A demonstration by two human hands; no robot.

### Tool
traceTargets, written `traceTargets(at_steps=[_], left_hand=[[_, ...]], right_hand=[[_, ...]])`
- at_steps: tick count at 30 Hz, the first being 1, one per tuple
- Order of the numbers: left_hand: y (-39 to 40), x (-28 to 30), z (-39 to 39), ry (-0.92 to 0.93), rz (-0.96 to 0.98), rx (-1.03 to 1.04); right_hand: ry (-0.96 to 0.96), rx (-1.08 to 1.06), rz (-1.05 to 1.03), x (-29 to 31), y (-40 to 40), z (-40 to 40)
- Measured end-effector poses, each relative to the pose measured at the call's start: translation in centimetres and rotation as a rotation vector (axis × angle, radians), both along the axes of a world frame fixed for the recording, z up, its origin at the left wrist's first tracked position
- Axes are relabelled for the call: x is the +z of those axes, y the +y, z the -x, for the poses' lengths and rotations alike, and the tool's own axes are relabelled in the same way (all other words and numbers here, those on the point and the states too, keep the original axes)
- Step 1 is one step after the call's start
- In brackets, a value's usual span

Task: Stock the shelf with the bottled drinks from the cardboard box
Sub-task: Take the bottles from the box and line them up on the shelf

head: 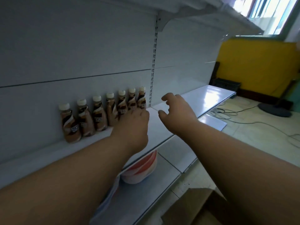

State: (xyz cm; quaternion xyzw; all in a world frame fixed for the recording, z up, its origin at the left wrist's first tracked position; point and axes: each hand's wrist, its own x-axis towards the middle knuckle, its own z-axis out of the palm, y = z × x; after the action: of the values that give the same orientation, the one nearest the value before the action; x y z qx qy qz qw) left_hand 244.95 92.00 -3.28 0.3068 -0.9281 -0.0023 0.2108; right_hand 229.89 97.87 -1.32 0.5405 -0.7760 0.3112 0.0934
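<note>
Several brown bottled drinks (84, 117) with white caps stand in a row against the back panel of the white shelf (160, 127). My left hand (133, 127) reaches over the shelf in front of the row's right end; its fingers are hidden behind the back of the hand. My right hand (177, 112) hovers above the shelf just right of the row, fingers spread and loosely curled, holding nothing. A corner of the cardboard box (191, 208) shows at the bottom right, on the floor.
An upper shelf (194, 12) overhangs the row. On the lower shelf (146, 195) stands a red and white bowl-shaped pack (141, 168). Cables (243, 119) and a round fan base (274, 109) lie on the tiled floor at right, before a yellow wall.
</note>
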Motion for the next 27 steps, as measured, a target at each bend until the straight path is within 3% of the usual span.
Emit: traceTargets(at_steps=[8, 14, 19, 27], left_hand=[[14.1, -0.3, -3.8, 0.032, -0.087, -0.156], [18.1, -2.7, 0.6, -0.003, -0.112, -0.255], [23.0, -9.1, 8.0, -0.115, -0.199, -0.343], [30.8, -24.0, 18.0, -0.413, -0.327, -0.540]], right_hand=[[0.063, -0.136, -0.056, 3.0, 16.0, -5.2], [0.036, -0.188, -0.042, 2.4, 22.3, -3.5], [-0.034, -0.296, -0.096, -4.0, 28.0, 1.2], [-0.307, -0.553, -0.309, -20.5, 37.0, 9.8]])
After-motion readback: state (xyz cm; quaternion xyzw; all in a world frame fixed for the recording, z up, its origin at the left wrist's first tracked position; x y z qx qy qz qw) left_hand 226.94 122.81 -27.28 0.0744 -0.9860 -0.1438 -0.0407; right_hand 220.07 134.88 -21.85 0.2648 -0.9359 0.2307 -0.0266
